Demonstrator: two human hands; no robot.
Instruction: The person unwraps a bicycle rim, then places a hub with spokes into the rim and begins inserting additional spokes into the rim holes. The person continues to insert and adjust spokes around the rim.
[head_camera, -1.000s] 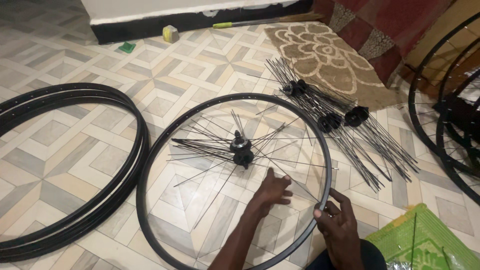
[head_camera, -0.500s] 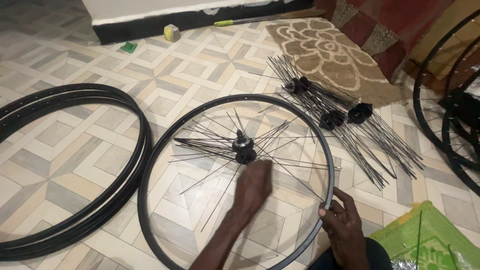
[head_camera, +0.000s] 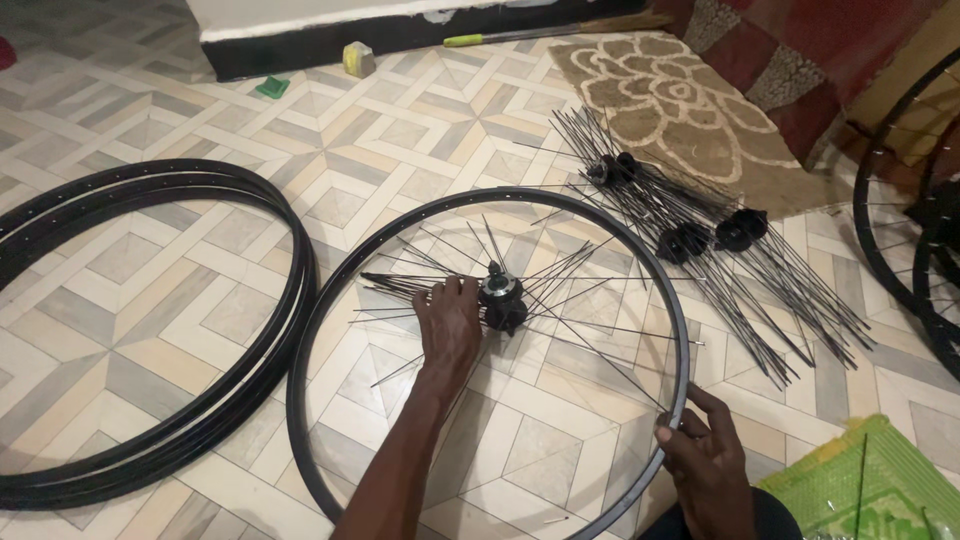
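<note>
Rim lies flat on the tiled floor, which keeps it steady and lets the loose spokes fan out from the hub at its centre. Stacked bare rims sit just left, spare hubs with spokes to the right near a rug. Right hand pinches the near-right edge of the rim, fingers curled round it. Left hand reaches in, arm stretched straight, fingers loosely closed on spokes beside the hub.
</note>
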